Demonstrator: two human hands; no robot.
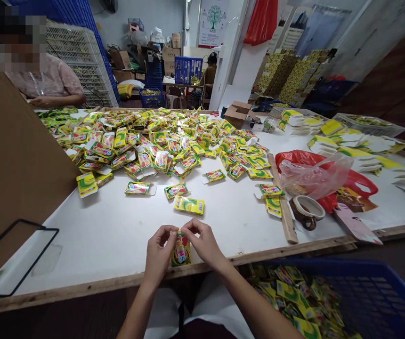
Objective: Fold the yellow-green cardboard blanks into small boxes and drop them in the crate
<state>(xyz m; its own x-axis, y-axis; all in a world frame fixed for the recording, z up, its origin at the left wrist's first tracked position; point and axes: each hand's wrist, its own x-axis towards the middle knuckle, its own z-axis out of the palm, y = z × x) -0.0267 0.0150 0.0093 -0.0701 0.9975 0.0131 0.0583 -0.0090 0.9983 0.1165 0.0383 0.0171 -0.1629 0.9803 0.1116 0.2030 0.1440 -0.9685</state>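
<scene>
A small yellow-and-green printed carton [181,249] stands or lies at the table's front edge, its picture side facing me. My left hand [160,249] pinches its top left corner between thumb and forefinger. At the top right, my right hand [203,241] pinches the same end, and the fingertips of both hands nearly meet there. The fingers cover part of the carton's top flap. Just beyond lies a similar carton [189,205], flat on the table. Another carton [176,190] and one with its end flap out [139,188] lie farther off.
A large heap of cartons [160,141] covers the table's far side. To the right are a wooden strip [287,221], a brown mug [307,212] and a red plastic bag [294,160]. A blue crate [372,282] holds packs below. Behind a cardboard panel [15,165] sits a person [57,77].
</scene>
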